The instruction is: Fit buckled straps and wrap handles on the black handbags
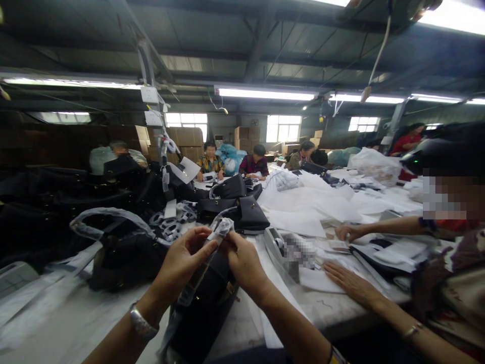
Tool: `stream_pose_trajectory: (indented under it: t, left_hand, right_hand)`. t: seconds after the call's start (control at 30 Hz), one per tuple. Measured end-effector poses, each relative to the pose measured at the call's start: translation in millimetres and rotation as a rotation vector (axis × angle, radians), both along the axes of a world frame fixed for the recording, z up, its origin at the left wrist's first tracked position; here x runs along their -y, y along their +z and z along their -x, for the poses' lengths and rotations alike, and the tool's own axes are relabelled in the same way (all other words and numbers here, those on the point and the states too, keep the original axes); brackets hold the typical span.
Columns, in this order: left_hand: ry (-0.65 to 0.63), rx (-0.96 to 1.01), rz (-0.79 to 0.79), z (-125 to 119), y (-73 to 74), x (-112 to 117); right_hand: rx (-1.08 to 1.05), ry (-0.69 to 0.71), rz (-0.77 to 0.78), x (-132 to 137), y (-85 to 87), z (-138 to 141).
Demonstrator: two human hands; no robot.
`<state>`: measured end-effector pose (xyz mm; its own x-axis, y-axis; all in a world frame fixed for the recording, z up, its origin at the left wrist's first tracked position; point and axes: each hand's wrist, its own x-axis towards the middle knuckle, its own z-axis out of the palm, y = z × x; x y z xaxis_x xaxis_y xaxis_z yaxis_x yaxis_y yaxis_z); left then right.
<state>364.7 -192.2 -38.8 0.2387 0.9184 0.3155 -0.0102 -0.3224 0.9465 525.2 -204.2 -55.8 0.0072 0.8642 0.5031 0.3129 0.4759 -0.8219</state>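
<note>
My left hand (pixel 186 253) and my right hand (pixel 245 262) meet in front of me, fingers pinched on a handbag handle (pixel 226 226) wrapped in clear plastic and whitish wrapping. Below them a black handbag (pixel 206 316) with small gold-coloured fittings stands at the table edge, partly hidden by my hands. A plastic-covered strip (pixel 191 285) runs down its side. To the left sits another black handbag (pixel 123 260) with its plastic-wrapped handle arched up. My fingertips partly cover the spot they work on.
White sheets (pixel 306 199) are heaped across the table. A grey tape dispenser (pixel 278 247) stands to my right. Beside it a co-worker's hands (pixel 350 283) rest on white wrapping. More black bags (pixel 252 212) and plastic-wrapped handles (pixel 176 222) lie ahead; several people sit farther back.
</note>
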Motion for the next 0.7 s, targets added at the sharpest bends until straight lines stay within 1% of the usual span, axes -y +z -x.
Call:
stream_pose_trajectory:
  t: [0.17, 0.23, 0.43, 0.6, 0.63, 0.7]
  left_hand:
    - [-0.009, 0.003, -0.016, 2.5, -2.2, -0.9]
    - [-0.010, 0.000, -0.005, 3.9, -2.9, -0.9]
    - [0.011, -0.012, 0.014, 3.8, 0.1, 2.9]
    - [0.018, -0.025, 0.023, 1.7, 0.8, 7.0]
    - [0.020, -0.027, 0.025, 1.9, 0.5, 7.4]
    - [0.022, -0.032, 0.025, 2.5, -0.1, 7.8]
  right_hand:
    - [-0.023, -0.008, 0.029, -1.0, -3.4, 2.3]
    - [-0.051, 0.010, 0.056, -2.3, -5.6, 2.7]
    - [-0.161, 0.114, 0.123, -4.1, -10.2, 2.3]
    - [-0.398, 0.303, 0.197, -5.8, -11.4, 2.5]
    - [-0.413, 0.317, 0.205, -6.2, -11.0, 2.0]
    - [-0.379, 0.286, 0.191, -6.8, -10.1, 0.5]
